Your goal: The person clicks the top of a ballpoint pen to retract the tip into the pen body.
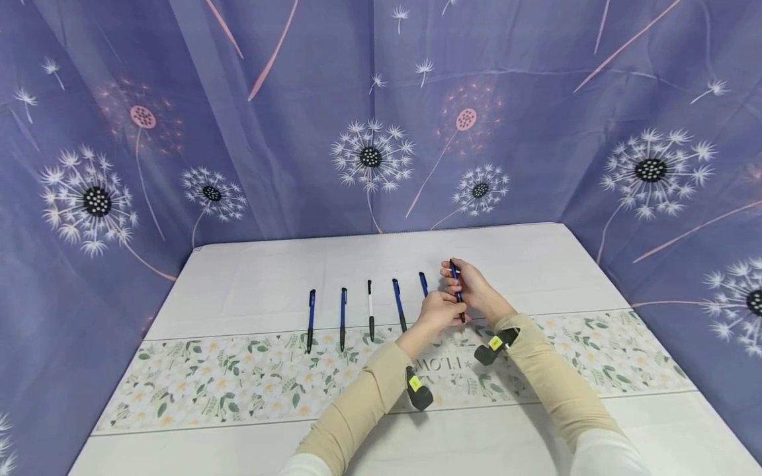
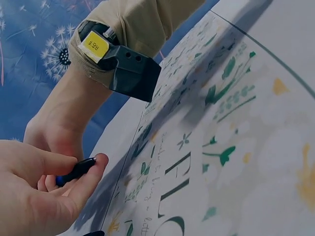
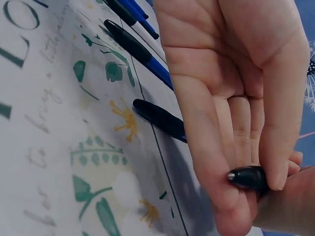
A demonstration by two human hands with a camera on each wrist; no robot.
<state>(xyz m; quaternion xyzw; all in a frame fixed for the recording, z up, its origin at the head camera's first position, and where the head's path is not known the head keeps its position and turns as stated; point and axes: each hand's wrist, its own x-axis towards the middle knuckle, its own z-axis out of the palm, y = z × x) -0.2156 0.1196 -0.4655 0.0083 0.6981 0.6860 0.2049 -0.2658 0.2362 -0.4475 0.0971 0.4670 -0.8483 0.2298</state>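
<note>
A blue pen [image 1: 457, 283] with a black tip end is held above the table between both hands, its tip toward me. My left hand [image 1: 438, 311] pinches the pen near its tip. Close up, its thumb and fingers close around the black tip end [image 3: 249, 177] in the right wrist view. Farther up the barrel, my right hand [image 1: 474, 285] grips the same pen, fingers curled behind it. The left wrist view has my left hand [image 2: 42, 189] in front, partly covering my right hand [image 2: 59, 137]. Partly hidden by my left hand, another blue pen [image 1: 423, 283] lies on the table.
Left of the hands, a spaced row holds blue pens [image 1: 399, 305], [image 1: 342, 318], [image 1: 311, 320] and a white pen [image 1: 370, 309]. They lie across the edge of a floral strip [image 1: 208, 377] on the white table [image 1: 268, 264]. Dandelion-printed curtains [image 1: 297, 132] surround the table's back and sides.
</note>
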